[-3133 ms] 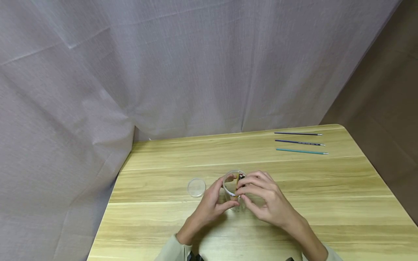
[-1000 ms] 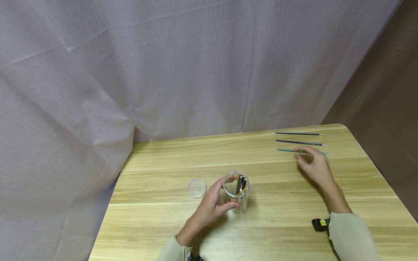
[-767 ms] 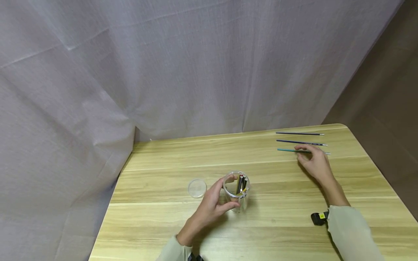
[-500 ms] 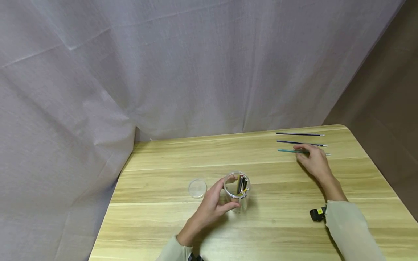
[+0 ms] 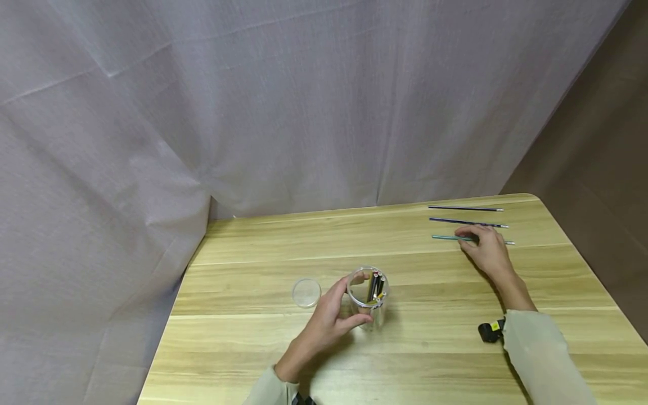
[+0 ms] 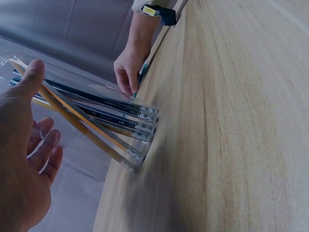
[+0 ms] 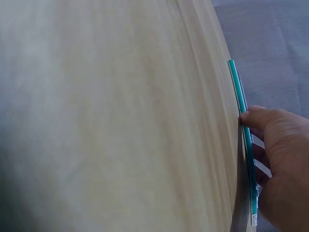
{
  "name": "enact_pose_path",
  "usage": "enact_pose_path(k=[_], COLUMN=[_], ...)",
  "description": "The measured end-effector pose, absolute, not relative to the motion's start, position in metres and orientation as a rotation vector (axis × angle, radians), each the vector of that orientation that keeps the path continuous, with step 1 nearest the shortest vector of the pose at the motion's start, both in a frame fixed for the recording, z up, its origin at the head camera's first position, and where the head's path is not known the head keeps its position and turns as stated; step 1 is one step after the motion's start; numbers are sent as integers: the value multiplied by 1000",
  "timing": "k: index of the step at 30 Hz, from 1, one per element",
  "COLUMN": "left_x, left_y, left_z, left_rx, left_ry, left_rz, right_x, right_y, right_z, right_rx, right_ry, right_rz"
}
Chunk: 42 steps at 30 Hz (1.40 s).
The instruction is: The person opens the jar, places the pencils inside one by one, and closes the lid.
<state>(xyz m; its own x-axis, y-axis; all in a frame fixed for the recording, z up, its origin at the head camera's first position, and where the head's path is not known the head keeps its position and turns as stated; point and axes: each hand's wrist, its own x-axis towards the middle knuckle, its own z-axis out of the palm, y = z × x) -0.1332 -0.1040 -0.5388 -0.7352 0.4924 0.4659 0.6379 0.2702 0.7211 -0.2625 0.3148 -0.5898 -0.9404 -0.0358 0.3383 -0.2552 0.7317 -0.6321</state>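
My left hand [image 5: 331, 315] grips a clear plastic jar [image 5: 367, 306], thumb on the near side and fingers around the far side. Inside the jar several pencils [image 6: 111, 123] lean together, their eraser ends at the bottom. At the right, my right hand [image 5: 487, 247] pinches a teal pencil [image 5: 441, 237] between thumb and fingers; its white eraser end pokes out past the hand. The right wrist view shows the thumb against the teal pencil [image 7: 247, 145], with a shadow beside it on the wood. Two dark blue pencils, one nearer [image 5: 450, 220] and one farther [image 5: 463, 208], lie just beyond.
A round clear lid [image 5: 306, 292] lies on the wooden table [image 5: 243, 337], left of the jar. A grey curtain [image 5: 283, 112] hangs behind the far edge, and a brown one [image 5: 597, 185] stands at the right.
My right hand has left the jar and gone over to the teal pencil, which it now pinches and has shifted slightly toward me. My left hand and the jar have stayed put.
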Motion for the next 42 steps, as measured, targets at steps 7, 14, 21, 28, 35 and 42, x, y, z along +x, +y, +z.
enact_pose_path(k=[7, 14, 21, 28, 35, 42], left_x=[-133, -133, -134, -134, -134, -135], left_y=[-103, -103, -103, -102, -103, -103], left_z=[-540, -541, -541, -542, -541, -540], left_rx=[-1059, -1053, -1052, -1061, -1068, -1072], left_ry=[-2385, -2388, -2385, -2382, -2379, -2379], left_rz=[-1471, -1467, -1469, -1483, -1471, -1458], right_x=[-264, -260, -255, -250, -243, -239], right_y=[315, 313, 304, 291, 279, 268], right_z=[-592, -589, -582, -575, -565, -556], right_rx=[267, 289, 344, 386, 404, 451], right_ry=[-2602, -2636, -2614, -2581, -2568, -2513], right_rz=[994, 1002, 977, 988, 1065, 1057])
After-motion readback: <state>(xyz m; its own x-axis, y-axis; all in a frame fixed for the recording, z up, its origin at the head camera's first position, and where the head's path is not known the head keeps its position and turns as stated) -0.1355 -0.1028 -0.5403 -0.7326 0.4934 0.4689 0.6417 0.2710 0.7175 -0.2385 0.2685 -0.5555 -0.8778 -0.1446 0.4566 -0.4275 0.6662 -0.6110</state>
